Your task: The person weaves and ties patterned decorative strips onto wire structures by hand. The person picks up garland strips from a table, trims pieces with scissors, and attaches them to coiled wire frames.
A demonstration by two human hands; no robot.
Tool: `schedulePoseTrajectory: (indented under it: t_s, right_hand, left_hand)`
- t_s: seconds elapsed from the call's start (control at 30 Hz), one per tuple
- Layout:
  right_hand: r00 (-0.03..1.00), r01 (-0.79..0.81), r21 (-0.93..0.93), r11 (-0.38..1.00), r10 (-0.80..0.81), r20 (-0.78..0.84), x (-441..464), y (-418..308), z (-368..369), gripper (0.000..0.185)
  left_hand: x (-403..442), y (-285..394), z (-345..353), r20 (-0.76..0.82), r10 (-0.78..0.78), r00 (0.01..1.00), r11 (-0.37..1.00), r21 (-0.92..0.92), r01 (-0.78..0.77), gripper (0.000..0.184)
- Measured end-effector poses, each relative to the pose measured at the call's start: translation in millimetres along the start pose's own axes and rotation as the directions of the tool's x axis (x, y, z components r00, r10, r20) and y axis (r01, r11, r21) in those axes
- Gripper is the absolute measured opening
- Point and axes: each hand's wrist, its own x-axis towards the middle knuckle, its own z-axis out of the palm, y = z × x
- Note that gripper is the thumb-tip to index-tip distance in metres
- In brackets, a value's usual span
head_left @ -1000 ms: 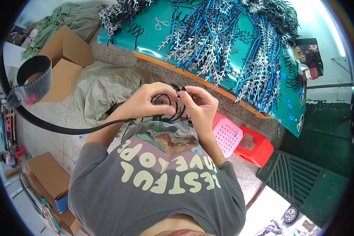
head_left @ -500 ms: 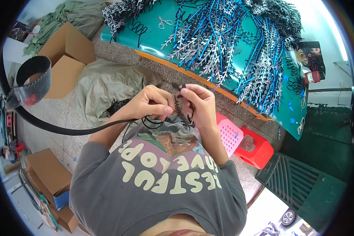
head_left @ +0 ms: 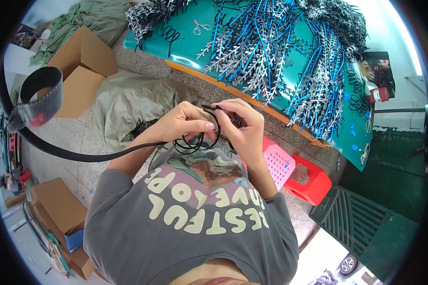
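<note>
In front of my chest, a thin black wire (head_left: 217, 134) runs in loose loops between my two hands. My left hand (head_left: 185, 124) is closed on it, with thumb and fingers curled together and loops hanging below. The thumb and index finger of my right hand (head_left: 242, 124) pinch the wire near the top of a loop. My remaining right fingers are bent and partly hide what lies behind them. A dark, spiky strand is barely visible between the hands.
A green table (head_left: 190, 53) carries bundles of grey leafy stems with blue stalks (head_left: 257, 52), scissors (head_left: 201, 27) and coiled black wire (head_left: 169, 34). Pink (head_left: 278, 161) and red (head_left: 314, 183) stools stand right. A cardboard box (head_left: 78, 92) and greenish sheet (head_left: 123, 107) lie left.
The black wire between my hands has opened into larger loops. My right hand has turned slightly, and the dark spiky strand that showed between the hands is now mostly hidden.
</note>
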Motion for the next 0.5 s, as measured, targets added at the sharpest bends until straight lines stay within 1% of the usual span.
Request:
schedulePoseTrajectory:
  t_s: [0.1,0.13,0.23,0.27,0.37,0.43,0.5]
  right_hand:
    - [0.994,0.027,0.018,0.999,-0.029,0.105,3,1,-4,0.011]
    - [0.994,0.027,0.017,0.999,-0.029,0.108,4,1,-5,0.011]
    - [0.984,-0.062,0.174,0.983,0.032,0.173,4,6,-5,0.011]
    - [0.984,-0.062,0.173,0.983,0.031,0.173,3,7,-5,0.011]
    - [0.974,-0.159,0.316,0.935,0.097,0.203,3,10,-4,0.012]
    - [0.978,-0.152,0.341,0.928,0.091,0.189,3,8,-3,0.012]
    - [0.984,-0.136,0.390,0.911,0.078,0.161,2,5,-1,0.011]
  left_hand:
    - [-1,-1,-1,0.003,-0.006,1.000,1.000,0.007,0.006,0.028]
    - [-1,-1,-1,0.005,-0.011,1.000,1.000,0.008,0.011,0.029]
    - [-2,0,-2,-0.003,-0.037,0.999,0.999,-0.008,0.037,0.032]
    - [-3,0,-1,-0.010,-0.058,0.998,0.998,-0.026,0.057,0.034]
    - [-3,1,0,-0.018,-0.082,0.996,0.995,-0.051,0.082,0.039]
    - [-3,1,0,-0.018,-0.093,0.995,0.994,-0.064,0.092,0.044]
    - [-4,2,1,-0.018,-0.086,0.996,0.995,-0.059,0.085,0.045]
